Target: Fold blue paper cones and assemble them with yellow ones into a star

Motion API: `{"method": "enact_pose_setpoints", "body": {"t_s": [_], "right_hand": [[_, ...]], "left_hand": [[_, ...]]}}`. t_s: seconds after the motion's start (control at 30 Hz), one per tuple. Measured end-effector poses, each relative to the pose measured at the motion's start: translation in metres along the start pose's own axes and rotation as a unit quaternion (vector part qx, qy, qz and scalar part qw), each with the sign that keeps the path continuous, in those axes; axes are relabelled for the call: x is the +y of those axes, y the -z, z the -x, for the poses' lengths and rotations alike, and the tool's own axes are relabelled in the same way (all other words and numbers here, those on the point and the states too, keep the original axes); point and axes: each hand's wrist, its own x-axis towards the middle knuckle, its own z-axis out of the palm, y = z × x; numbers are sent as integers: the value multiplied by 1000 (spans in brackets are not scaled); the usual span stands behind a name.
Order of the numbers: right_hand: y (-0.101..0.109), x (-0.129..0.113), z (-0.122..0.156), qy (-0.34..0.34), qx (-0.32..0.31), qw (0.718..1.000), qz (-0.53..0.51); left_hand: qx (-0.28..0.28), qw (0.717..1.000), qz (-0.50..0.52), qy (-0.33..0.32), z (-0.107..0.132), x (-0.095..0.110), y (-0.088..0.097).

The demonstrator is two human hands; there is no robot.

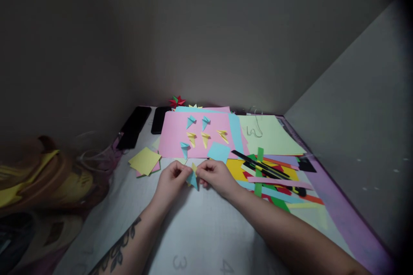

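Note:
Between my two hands is a small folded paper piece point(192, 180), blue with some yellow showing. My left hand point(174, 178) pinches it from the left, thumb and finger closed on its edge. From the right, my right hand point(214, 176) grips it by its yellow side with the fingertips. Just beyond, several folded blue and yellow pieces, such as a yellow piece point(205, 139) and a blue piece point(184, 149), lie on a pink sheet point(171, 137). A blue paper square point(219, 152) sits near my right hand.
Yellow squares point(145, 161) are stacked at left, near a dark phone point(137, 120). Coloured strips point(274, 184) and a black cutter point(297, 190) lie at right, beside pale green sheets point(271, 133). A red and green paper star point(177, 102) is at the back wall.

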Motion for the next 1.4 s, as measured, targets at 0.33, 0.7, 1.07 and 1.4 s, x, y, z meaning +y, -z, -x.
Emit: {"method": "enact_pose_setpoints", "body": {"t_s": [0.33,0.7,1.07,1.4], "right_hand": [[2,0,0,81,12,994,73],[4,1,2,28,22,999,34],[0,1,1,76,37,996,22],[6,3,-4,154,94,984,13]], "left_hand": [[-9,999,-37,-33,8,4,-4],[16,998,-55,-39,5,1,0],[-27,997,-53,-41,5,-3,-3],[-40,988,-136,-60,10,-2,-7]]}}
